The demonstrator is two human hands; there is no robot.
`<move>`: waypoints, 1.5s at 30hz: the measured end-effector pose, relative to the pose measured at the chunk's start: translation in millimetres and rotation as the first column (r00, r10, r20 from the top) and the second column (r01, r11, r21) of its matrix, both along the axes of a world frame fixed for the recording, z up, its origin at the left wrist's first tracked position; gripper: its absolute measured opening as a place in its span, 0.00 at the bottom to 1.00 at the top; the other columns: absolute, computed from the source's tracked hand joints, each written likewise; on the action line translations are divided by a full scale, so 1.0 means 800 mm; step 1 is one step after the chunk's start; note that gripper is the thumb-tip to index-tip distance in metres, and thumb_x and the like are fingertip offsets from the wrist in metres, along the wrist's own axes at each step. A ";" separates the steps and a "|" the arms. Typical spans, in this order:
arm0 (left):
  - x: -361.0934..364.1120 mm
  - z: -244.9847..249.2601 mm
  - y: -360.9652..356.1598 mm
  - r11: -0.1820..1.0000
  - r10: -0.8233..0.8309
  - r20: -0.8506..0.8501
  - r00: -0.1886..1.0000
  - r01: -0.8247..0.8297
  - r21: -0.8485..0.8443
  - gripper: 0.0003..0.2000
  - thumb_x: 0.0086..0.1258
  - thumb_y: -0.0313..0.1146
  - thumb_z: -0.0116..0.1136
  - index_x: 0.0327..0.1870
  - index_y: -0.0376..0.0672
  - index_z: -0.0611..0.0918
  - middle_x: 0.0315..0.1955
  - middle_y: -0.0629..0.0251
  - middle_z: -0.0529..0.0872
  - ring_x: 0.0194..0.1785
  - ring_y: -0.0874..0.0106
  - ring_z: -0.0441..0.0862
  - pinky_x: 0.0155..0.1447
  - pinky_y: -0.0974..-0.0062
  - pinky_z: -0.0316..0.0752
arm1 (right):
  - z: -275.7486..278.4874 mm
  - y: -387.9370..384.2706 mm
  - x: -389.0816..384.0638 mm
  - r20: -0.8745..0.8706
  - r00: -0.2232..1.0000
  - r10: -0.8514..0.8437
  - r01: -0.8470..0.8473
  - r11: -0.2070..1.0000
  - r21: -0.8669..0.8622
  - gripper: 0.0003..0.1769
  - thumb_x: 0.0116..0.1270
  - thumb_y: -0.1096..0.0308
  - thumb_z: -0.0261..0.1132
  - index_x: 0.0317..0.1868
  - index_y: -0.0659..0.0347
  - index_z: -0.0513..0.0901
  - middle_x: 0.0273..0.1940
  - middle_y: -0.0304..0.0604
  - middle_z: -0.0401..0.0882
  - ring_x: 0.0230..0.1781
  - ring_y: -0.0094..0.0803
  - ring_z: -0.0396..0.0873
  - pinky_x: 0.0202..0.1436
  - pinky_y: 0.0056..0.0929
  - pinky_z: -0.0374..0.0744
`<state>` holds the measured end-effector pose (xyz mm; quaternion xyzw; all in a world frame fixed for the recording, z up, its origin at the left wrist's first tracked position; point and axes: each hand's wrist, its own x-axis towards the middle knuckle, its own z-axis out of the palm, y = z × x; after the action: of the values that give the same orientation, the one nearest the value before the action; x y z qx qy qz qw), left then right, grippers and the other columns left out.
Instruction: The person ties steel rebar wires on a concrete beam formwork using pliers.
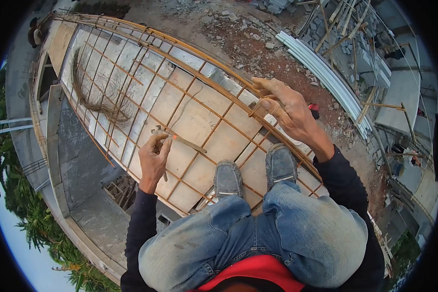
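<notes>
My left hand is closed around a pair of pincers. One handle sticks out to the right over the rebar grid, and the other shows below my fingers. My right hand hovers at the long bundled edge bars, thumb and fingers apart; I see nothing held in it. Beneath both hands lies a grid of rusty rebar over pale formwork boards. A loose bunch of thin tie wire rests on the grid at the far left.
My shoes stand on the grid and boards. Left of the deck is a drop to a lower concrete level. To the right, far below, lie white pipes, rubble and wooden poles.
</notes>
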<state>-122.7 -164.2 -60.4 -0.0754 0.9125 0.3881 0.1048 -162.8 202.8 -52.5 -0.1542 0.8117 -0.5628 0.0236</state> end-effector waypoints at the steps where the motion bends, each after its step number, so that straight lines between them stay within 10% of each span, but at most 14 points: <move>1: 0.003 -0.018 -0.010 1.000 -0.020 0.002 1.000 0.020 0.003 0.13 0.66 0.37 0.69 0.42 0.37 0.84 0.18 0.69 0.75 0.22 0.80 0.68 0.26 0.78 0.63 | -0.009 0.007 -0.008 0.064 0.975 -0.212 0.214 0.976 -0.031 0.20 0.73 0.61 0.60 0.57 0.67 0.80 0.49 0.58 0.83 0.52 0.48 0.82 0.56 0.39 0.77; 3: 0.007 -0.050 -0.026 0.922 0.237 -0.099 0.966 -0.256 -0.292 0.23 0.64 0.49 0.70 0.43 0.34 0.82 0.19 0.66 0.78 0.23 0.75 0.74 0.28 0.73 0.68 | -0.041 0.031 -0.017 0.099 0.963 -0.249 0.238 0.965 0.111 0.21 0.74 0.60 0.58 0.58 0.68 0.79 0.52 0.57 0.82 0.54 0.46 0.81 0.57 0.39 0.77; 7: 0.005 -0.102 -0.028 0.867 0.292 0.010 0.956 -0.260 -0.425 0.42 0.54 0.68 0.66 0.48 0.29 0.77 0.29 0.49 0.83 0.35 0.55 0.83 0.43 0.59 0.77 | -0.087 0.053 -0.007 0.288 0.939 -0.188 0.095 0.947 0.308 0.22 0.75 0.59 0.57 0.58 0.69 0.79 0.54 0.56 0.82 0.55 0.45 0.81 0.58 0.38 0.77; 14: -0.005 -0.124 -0.008 0.841 0.302 0.050 0.952 -0.242 -0.484 0.42 0.56 0.61 0.69 0.52 0.25 0.70 0.43 0.31 0.81 0.49 0.41 0.81 0.56 0.55 0.74 | -0.143 0.082 -0.001 0.563 0.826 0.030 -0.123 0.984 0.127 0.30 0.71 0.50 0.61 0.61 0.67 0.76 0.58 0.57 0.78 0.53 0.46 0.81 0.57 0.40 0.78; 31: -0.034 -0.131 -0.038 0.820 0.362 0.185 0.914 -0.218 -0.529 0.38 0.58 0.64 0.66 0.45 0.27 0.78 0.39 0.42 0.83 0.43 0.51 0.81 0.53 0.61 0.74 | -0.153 0.071 0.005 0.610 0.792 -0.028 -0.077 0.987 0.145 0.34 0.65 0.41 0.65 0.54 0.67 0.81 0.46 0.57 0.80 0.49 0.49 0.77 0.55 0.45 0.74; 34: -0.031 -0.139 -0.065 0.863 0.402 0.253 0.880 -0.271 -0.427 0.32 0.59 0.59 0.69 0.39 0.29 0.81 0.25 0.66 0.79 0.26 0.76 0.73 0.31 0.77 0.70 | -0.144 0.070 0.005 0.627 0.776 -0.071 -0.017 0.991 0.133 0.33 0.64 0.42 0.66 0.54 0.66 0.81 0.46 0.55 0.80 0.49 0.48 0.77 0.55 0.44 0.73; 45: -0.033 -0.093 -0.030 0.771 0.617 0.153 0.772 -0.553 -0.316 0.18 0.65 0.45 0.66 0.34 0.35 0.82 0.21 0.70 0.76 0.25 0.80 0.67 0.28 0.77 0.63 | -0.119 0.067 -0.035 0.760 0.649 -0.047 -0.153 0.970 0.190 0.29 0.61 0.51 0.69 0.54 0.65 0.81 0.46 0.54 0.81 0.49 0.49 0.76 0.57 0.43 0.71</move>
<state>-149.1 -188.1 -135.0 -0.4183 0.8638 0.2690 0.0803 -190.6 256.0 -147.9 0.0754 0.7834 -0.4734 0.3955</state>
